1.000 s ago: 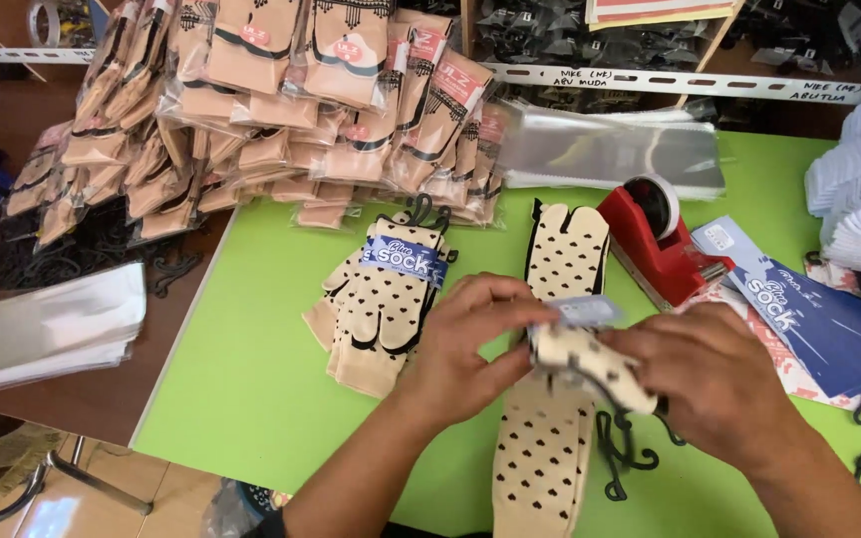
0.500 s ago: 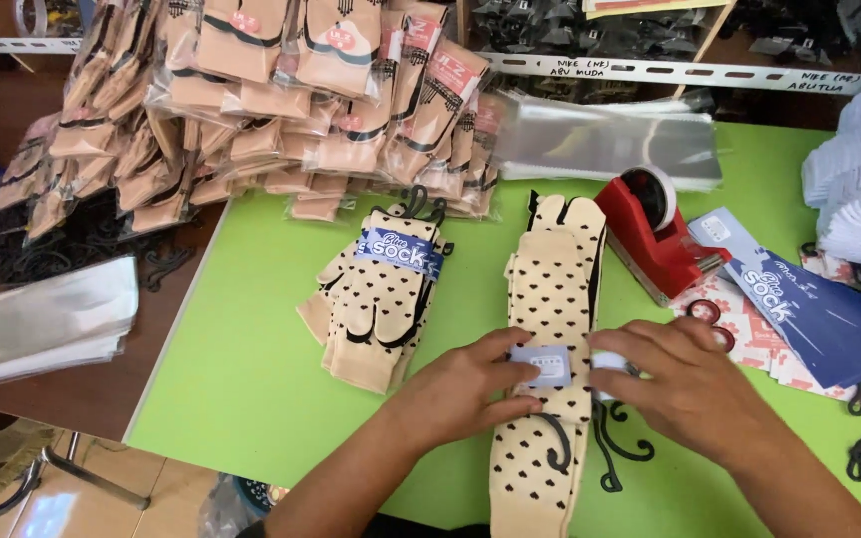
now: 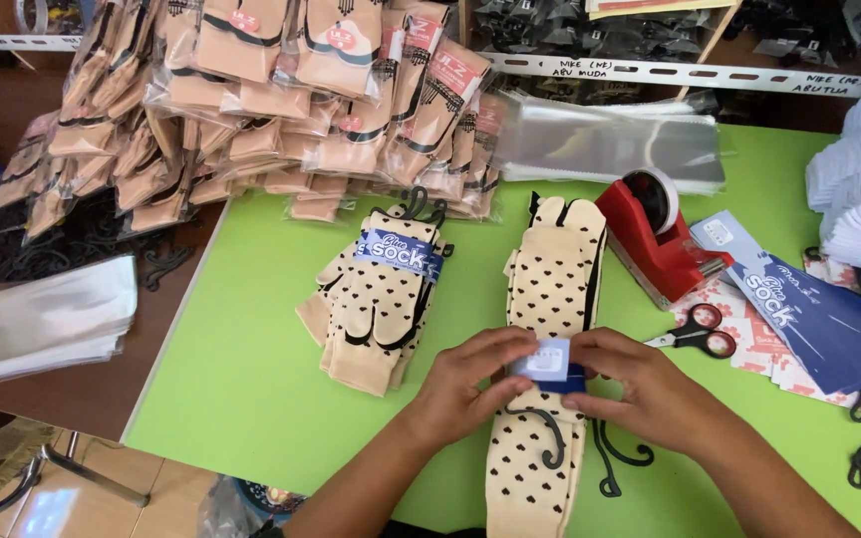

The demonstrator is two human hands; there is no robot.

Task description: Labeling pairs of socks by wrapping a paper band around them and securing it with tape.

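Counted on the table (image 3: 251,379): one tape dispenser (image 3: 655,234), one pair of scissors (image 3: 700,331), one banded sock bundle (image 3: 376,299), one long dotted sock (image 3: 548,289), two hands: left hand (image 3: 465,384), right hand (image 3: 640,384).

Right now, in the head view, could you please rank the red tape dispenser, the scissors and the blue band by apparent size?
1. red tape dispenser, clearly largest.
2. scissors.
3. blue band, partly hidden between the left hand and right hand, so its rank against the scissors is unsure.
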